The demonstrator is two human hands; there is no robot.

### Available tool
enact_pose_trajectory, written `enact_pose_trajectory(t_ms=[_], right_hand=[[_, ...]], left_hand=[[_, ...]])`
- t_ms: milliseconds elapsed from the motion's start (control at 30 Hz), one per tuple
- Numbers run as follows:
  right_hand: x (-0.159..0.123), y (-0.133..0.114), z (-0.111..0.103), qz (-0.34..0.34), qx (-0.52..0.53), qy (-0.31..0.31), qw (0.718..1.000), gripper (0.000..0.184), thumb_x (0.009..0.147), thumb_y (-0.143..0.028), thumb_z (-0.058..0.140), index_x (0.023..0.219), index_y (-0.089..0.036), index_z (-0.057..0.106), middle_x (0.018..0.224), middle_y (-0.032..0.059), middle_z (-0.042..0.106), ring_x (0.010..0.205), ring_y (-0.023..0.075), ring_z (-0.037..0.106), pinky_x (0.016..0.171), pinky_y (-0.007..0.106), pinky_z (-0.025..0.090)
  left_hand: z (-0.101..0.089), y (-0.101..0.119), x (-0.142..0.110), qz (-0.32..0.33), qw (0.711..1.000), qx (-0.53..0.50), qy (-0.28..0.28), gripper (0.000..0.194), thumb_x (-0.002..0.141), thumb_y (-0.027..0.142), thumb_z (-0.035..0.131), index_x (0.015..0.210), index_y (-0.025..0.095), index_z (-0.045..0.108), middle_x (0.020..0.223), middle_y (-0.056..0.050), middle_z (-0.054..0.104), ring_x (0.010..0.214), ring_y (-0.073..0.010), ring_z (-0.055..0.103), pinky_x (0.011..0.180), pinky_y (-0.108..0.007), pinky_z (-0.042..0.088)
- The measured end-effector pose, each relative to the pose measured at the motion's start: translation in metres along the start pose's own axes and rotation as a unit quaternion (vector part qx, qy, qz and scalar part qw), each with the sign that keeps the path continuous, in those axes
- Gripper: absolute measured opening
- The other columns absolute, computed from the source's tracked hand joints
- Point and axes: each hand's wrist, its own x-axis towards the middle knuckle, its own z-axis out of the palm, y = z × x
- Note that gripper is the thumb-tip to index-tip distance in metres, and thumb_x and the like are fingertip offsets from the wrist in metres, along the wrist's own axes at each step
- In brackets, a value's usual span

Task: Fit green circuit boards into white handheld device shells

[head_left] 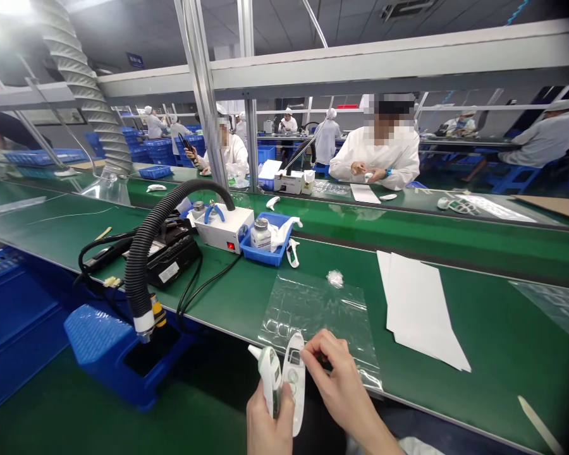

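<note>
nearest to my camera, the left hand (267, 422) closes its fingers round a white handheld device (268, 376), its pointed nose toward the far left. just to its right stands a white cover (298, 412) with a window and round openings, the left thumb overlapping it. i see the right hand (336, 378) with its fingers narrowed at the cover's far right edge; i cannot tell whether they grip it. both parts are at the near edge of the green surface (493, 309). a clear plastic sheet (320, 309) lies beyond them, with a crumpled clear wad (334, 279) near its far edge. to the right i have white paper sheets (420, 309); toward the far left, a blue tray (264, 256) holds a white bottle (260, 236), and another device (292, 253) lies just beside it.
</note>
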Motion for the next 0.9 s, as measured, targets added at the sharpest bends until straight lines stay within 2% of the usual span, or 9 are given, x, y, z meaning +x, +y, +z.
enact_pose_trajectory(t_ms=[200, 333, 433, 533, 700, 900], right_hand=[[-0.002, 0.002, 0.003, -0.006, -0.025, 0.016, 1.000, 0.026, 0.097, -0.032, 0.041, 0.075, -0.021, 0.049, 0.077, 0.0001, 0.052, 0.074, 0.0159, 0.046, 0.073, 0.030, 0.034], [-0.006, 0.000, 0.005, 0.032, 0.024, 0.026, 0.999, 0.022, 0.095, -0.035, 0.045, 0.077, -0.021, 0.045, 0.077, 0.0001, 0.051, 0.072, 0.0155, 0.047, 0.069, 0.028, 0.038], [-0.008, -0.004, 0.008, 0.075, 0.094, 0.000, 0.993, 0.021, 0.093, -0.038, 0.048, 0.080, -0.022, 0.040, 0.073, -0.0025, 0.047, 0.065, 0.0131, 0.045, 0.062, 0.025, 0.038], [-0.008, -0.008, 0.012, 0.092, 0.125, -0.029, 0.987, 0.022, 0.092, -0.038, 0.048, 0.081, -0.023, 0.037, 0.071, -0.0043, 0.044, 0.062, 0.0119, 0.044, 0.060, 0.024, 0.038], [-0.005, -0.015, 0.021, 0.089, 0.127, -0.064, 0.986, 0.019, 0.091, -0.034, 0.049, 0.082, -0.023, 0.036, 0.071, -0.0046, 0.046, 0.065, 0.0121, 0.045, 0.061, 0.024, 0.038], [0.008, -0.030, 0.031, 0.066, 0.138, -0.111, 0.982, 0.019, 0.088, -0.028, 0.051, 0.078, -0.023, 0.036, 0.068, -0.0053, 0.045, 0.061, 0.0116, 0.043, 0.058, 0.023, 0.036]], left_hand=[[0.001, 0.005, -0.001, -0.004, 1.000, -0.004, 0.011, 0.046, 0.079, 0.057, 0.054, 0.087, 0.015, 0.069, 0.084, -0.012, 0.071, 0.072, -0.0255, 0.060, 0.073, -0.032, 0.044], [0.000, 0.006, -0.001, -0.007, 1.000, -0.013, 0.021, 0.044, 0.077, 0.057, 0.057, 0.083, 0.015, 0.069, 0.085, -0.012, 0.072, 0.070, -0.0257, 0.060, 0.073, -0.033, 0.045], [-0.003, 0.006, -0.001, -0.007, 1.000, -0.013, 0.017, 0.043, 0.077, 0.056, 0.057, 0.083, 0.015, 0.068, 0.079, -0.012, 0.071, 0.069, -0.0257, 0.060, 0.070, -0.032, 0.045], [-0.008, 0.005, -0.002, 0.006, 1.000, -0.003, 0.011, 0.040, 0.078, 0.054, 0.056, 0.078, 0.016, 0.066, 0.082, -0.013, 0.071, 0.070, -0.0258, 0.061, 0.071, -0.031, 0.045], [-0.022, 0.000, -0.003, 0.025, 0.999, 0.017, 0.024, 0.038, 0.079, 0.053, 0.054, 0.075, 0.017, 0.066, 0.078, -0.013, 0.069, 0.067, -0.0253, 0.060, 0.077, -0.034, 0.047], [-0.042, -0.003, -0.004, 0.029, 0.997, 0.018, 0.066, 0.033, 0.079, 0.048, 0.056, 0.068, 0.019, 0.065, 0.068, -0.010, 0.066, 0.066, -0.0261, 0.061, 0.078, -0.036, 0.049]])
